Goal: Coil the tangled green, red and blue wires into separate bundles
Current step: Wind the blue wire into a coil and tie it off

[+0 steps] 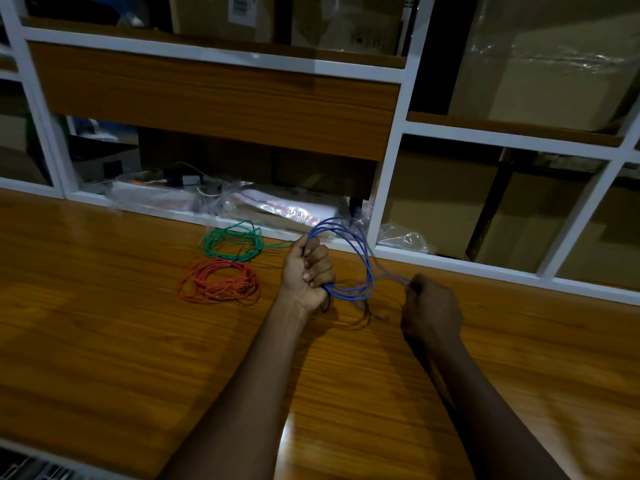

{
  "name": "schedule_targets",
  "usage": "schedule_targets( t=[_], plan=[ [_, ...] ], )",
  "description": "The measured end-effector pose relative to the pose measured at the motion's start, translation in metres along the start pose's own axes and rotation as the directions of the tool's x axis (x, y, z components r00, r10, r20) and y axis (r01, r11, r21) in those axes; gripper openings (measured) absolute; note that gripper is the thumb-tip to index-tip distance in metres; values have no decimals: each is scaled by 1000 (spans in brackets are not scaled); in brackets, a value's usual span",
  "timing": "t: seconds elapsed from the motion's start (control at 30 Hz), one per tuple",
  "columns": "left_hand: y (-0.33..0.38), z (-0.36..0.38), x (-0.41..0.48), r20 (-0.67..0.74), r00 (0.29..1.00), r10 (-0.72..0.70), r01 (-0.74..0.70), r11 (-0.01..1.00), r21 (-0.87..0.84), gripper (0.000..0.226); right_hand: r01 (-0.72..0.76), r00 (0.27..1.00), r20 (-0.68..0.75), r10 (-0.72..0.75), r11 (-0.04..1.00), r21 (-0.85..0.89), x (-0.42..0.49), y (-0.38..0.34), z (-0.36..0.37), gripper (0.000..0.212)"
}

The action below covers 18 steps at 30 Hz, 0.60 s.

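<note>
Blue wire (367,268): part-coiled, held up off the table (104,323), not lying on it. Several loops run through the L fist, exit at top and bottom, and arc out to the R side of that hand. A loose strand leaves the loops low on the R and runs across to the R hand; this stretch is blurred. A short tail hangs below the loops, just above the wood.

L hand (309,271): clenched round the blue loops, fingers wrapped tight, thumb side up, forearm reaching in from lower centre.

R hand (431,308): near the loops on their R, apart from the L hand, back of hand to camera. Fingers curled, with the loose blue strand nipped at the fingertips (412,289). Exact grip is unclear because of blur and low light.

Green wire (232,242): a coiled bundle flat on the table, L of the L hand, close to the rear edge. One free end trails R toward the L hand.

Red wire (220,281): a coiled bundle flat on the table, just in front of the green one, edges touching or nearly so. It lies L of the L wrist, separate from the blue.

Rear: white-framed shelving (388,174) w/ cardboard boxes (433,195) and clear plastic bags (263,206).
</note>
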State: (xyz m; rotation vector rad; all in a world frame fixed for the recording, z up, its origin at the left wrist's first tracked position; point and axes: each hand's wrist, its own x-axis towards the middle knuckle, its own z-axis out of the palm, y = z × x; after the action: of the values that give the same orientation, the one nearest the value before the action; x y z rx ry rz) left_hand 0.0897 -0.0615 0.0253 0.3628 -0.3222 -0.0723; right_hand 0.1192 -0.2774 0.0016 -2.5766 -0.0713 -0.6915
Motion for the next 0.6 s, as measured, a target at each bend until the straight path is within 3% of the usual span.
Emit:
schedule_targets(
  t=[0.1, 0.2, 0.3, 0.4, 0.47, 0.5, 0.6],
  plan=[
    [0, 6, 0, -96, 990, 100, -96, 995, 38, 49, 207, 947, 268, -176, 974, -89, -4, -12, -1, 6],
    [-1, 10, 0, -252, 943, 218, -189, 973, 134, 41, 464, 806, 391, -444, 885, 48, -4, -22, -3, 23],
    [-3, 8, -1, -285, 920, 269, -194, 944, 266, 40, 564, 741, 233, -630, 772, 294, -9, -33, -11, 36],
    [-6, 9, -2, -257, 928, 268, -147, 901, 409, 39, 670, 722, -37, -690, 686, 284, -16, -42, -20, 21],
    [-8, 12, -3, -238, 945, 224, -93, 881, 463, 39, 656, 754, -190, -629, 731, 186, -21, -47, -23, 15],
    [-9, 13, -4, -228, 954, 194, -60, 871, 488, 39, 602, 792, -238, -562, 784, 152, -22, -49, -25, 24],
    [-13, 14, -4, -247, 958, 144, 39, 789, 614, 40, 446, 892, -189, -412, 869, 212, -21, -50, -28, 32]
  ],
)
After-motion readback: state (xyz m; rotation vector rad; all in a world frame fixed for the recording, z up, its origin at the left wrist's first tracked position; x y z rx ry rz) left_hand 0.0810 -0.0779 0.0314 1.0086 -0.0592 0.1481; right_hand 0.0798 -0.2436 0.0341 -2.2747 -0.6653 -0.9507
